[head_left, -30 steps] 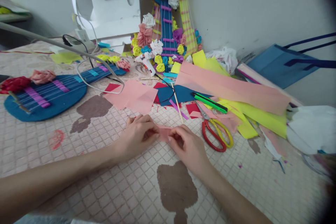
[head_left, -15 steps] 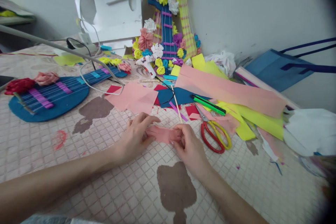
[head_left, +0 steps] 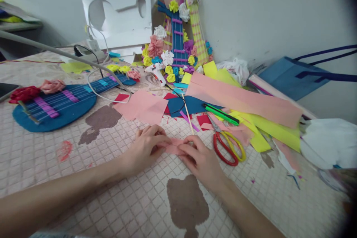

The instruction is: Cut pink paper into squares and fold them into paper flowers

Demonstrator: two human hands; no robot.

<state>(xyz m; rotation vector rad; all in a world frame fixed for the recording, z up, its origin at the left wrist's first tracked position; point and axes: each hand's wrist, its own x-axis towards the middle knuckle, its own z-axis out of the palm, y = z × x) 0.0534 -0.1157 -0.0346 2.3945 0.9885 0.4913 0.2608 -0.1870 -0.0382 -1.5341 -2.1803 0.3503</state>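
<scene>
Between my two hands is a small strip of pink crepe paper [head_left: 174,146], just above the patterned tablecloth. My left hand [head_left: 147,147] pinches its left end, with the fingers curled over the top. At the other end my right hand [head_left: 199,158] grips the paper between thumb and fingers. Most of the strip is covered by the fingers. A thin wooden stick [head_left: 188,113] lies just beyond my right hand. Scissors with red and yellow handles [head_left: 227,147] rest to its right, below a green utility knife [head_left: 223,114].
Pink sheets [head_left: 143,107], a long pink strip [head_left: 242,98] and yellow paper [head_left: 275,130] lie beyond. A white glue gun [head_left: 156,73] stands by flower-covered paper guitars [head_left: 178,39]. A blue paper guitar [head_left: 69,100] lies left, with a white cable [head_left: 90,85] across it.
My fingers have closed further over the pink crepe paper, so less of it shows. My right hand's fingers have shifted left along it. The view has tilted slightly.
</scene>
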